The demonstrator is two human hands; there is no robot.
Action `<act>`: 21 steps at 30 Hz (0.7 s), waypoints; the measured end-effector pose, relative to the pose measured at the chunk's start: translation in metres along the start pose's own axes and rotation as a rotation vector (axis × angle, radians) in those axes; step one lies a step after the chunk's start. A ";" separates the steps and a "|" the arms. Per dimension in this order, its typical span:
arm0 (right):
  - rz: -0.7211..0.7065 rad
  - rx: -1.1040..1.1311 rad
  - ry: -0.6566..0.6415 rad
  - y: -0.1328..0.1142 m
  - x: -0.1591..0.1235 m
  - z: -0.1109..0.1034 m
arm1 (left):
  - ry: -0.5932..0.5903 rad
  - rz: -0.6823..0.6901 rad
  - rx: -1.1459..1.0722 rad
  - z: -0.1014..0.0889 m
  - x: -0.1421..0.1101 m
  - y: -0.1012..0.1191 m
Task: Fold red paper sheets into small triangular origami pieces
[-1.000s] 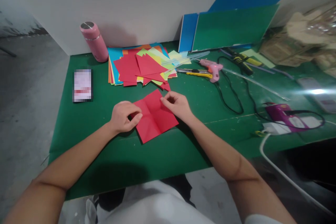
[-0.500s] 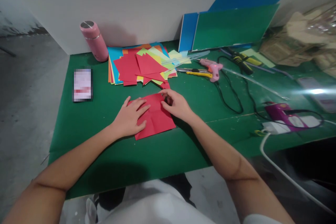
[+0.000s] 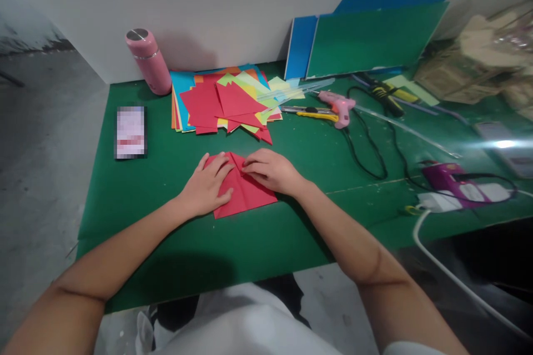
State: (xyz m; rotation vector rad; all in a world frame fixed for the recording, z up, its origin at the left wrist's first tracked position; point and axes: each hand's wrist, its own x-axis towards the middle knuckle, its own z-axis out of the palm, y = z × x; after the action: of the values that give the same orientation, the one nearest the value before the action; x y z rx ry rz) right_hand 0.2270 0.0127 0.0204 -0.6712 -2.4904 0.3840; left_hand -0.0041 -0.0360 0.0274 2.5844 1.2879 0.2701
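Through the head view I had the red sheet (image 3: 245, 199) on the green table (image 3: 175, 255), between the two hands and well back from the near edge. The left hand (image 3: 206, 186) lay palm down with fingers spread over its left part, I judged to keep it from sliding. The right hand (image 3: 268, 169) had its fingers gathered at the turned-in flap on the far side; whether they pinched it or only pressed it, I couldn't tell, since the fingers hid the contact. The paper pile (image 3: 200, 113) sat just beyond, probably there for easy reach, with the glue gun (image 3: 339, 108) and the yellow cutter (image 3: 318, 115) right of it. Green tabletop ran left of the sheet toward the pink bottle (image 3: 154, 69) and the table's left edge; on the near side, a strip of it gave the forearms room.
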 end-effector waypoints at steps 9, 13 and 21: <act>-0.094 -0.010 -0.055 -0.001 0.002 0.000 | 0.003 0.006 -0.013 0.004 -0.001 -0.001; -0.096 -0.007 -0.074 -0.001 0.002 0.001 | -0.018 0.034 0.000 0.006 -0.002 -0.002; -0.157 -0.009 -0.005 0.002 0.002 0.004 | -0.077 0.018 0.083 0.002 -0.002 0.000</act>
State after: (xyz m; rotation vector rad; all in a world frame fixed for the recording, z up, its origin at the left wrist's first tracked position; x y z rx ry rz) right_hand 0.2239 0.0151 0.0174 -0.4748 -2.5298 0.3168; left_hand -0.0045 -0.0376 0.0252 2.6485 1.2754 0.1221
